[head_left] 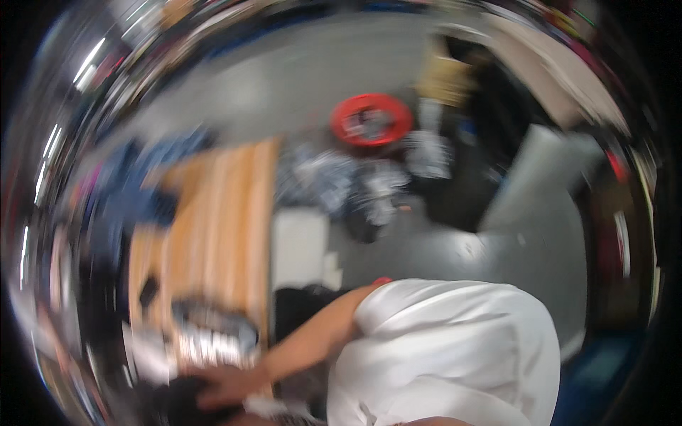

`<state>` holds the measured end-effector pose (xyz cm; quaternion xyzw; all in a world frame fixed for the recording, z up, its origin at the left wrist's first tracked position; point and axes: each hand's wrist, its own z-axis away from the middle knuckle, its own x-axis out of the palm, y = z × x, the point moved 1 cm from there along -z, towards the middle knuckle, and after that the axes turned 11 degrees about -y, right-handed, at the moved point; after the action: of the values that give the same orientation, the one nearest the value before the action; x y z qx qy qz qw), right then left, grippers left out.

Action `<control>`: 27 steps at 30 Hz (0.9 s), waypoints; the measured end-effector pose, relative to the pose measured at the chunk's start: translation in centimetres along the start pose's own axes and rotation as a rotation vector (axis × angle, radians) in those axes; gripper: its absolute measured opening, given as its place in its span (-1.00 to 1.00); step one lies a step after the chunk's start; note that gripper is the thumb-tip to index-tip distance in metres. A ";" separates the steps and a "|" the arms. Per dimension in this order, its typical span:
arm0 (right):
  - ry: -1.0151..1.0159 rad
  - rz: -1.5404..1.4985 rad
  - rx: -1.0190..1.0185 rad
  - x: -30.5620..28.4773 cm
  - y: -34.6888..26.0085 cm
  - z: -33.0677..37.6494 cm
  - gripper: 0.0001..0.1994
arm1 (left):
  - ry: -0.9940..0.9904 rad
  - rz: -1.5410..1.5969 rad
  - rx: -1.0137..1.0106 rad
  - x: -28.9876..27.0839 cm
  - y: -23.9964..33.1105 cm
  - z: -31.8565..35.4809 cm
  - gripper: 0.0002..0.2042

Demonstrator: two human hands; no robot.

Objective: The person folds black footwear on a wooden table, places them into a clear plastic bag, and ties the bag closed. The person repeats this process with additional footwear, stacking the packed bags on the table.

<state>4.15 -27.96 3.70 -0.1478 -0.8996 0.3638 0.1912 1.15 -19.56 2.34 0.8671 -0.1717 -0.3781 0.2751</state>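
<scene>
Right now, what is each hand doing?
Left hand: rests on a dark object; grip too blurred to tell.
Right hand: not in view.

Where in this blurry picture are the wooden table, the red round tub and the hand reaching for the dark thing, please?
Wooden table (220, 213): head view, bare top.
Red round tub (339, 113): head view, rim.
Hand (226, 387): head view, back of hand.

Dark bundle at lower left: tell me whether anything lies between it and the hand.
Nothing visible does: the hand rests on the dark bundle, by the near end of the wooden table. The picture is blurred, so small things could go unseen.
</scene>
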 end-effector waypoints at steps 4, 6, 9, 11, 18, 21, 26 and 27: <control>0.087 0.051 0.111 1.1 2.0 2.3 -0.46 | 0.160 0.002 -0.077 -2.4 0.1 3.6 -0.54; 0.167 0.263 0.317 -1.2 2.7 4.1 -0.52 | 0.232 0.047 -0.069 -2.2 1.5 4.8 -0.55; 0.227 0.220 0.410 -4.1 1.8 7.1 -0.58 | 0.343 0.100 -0.124 -1.3 5.0 6.6 -0.56; 0.197 0.087 0.195 -5.1 0.0 8.8 -0.45 | 0.417 0.081 -0.107 -0.1 8.3 8.5 -0.56; 0.057 -0.169 0.122 -3.0 -4.5 11.0 -0.40 | 0.339 0.527 -0.093 -1.2 10.4 11.1 -0.56; 0.082 -0.196 0.147 -2.2 -5.2 11.2 -0.40 | 0.336 0.322 0.017 -2.4 10.3 11.2 -0.54; 0.250 -0.190 0.278 -1.4 -5.1 12.9 -0.44 | 0.247 0.288 0.034 -3.1 11.0 11.9 -0.47; 0.222 -0.066 0.301 -1.2 -5.2 12.9 -0.44 | 0.223 0.222 0.044 -3.2 11.6 12.2 -0.45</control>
<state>-1.25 -39.74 -1.47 -0.1272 -0.8127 0.4693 0.3211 -11.08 -31.30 4.29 0.8854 -0.2429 -0.2427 0.3134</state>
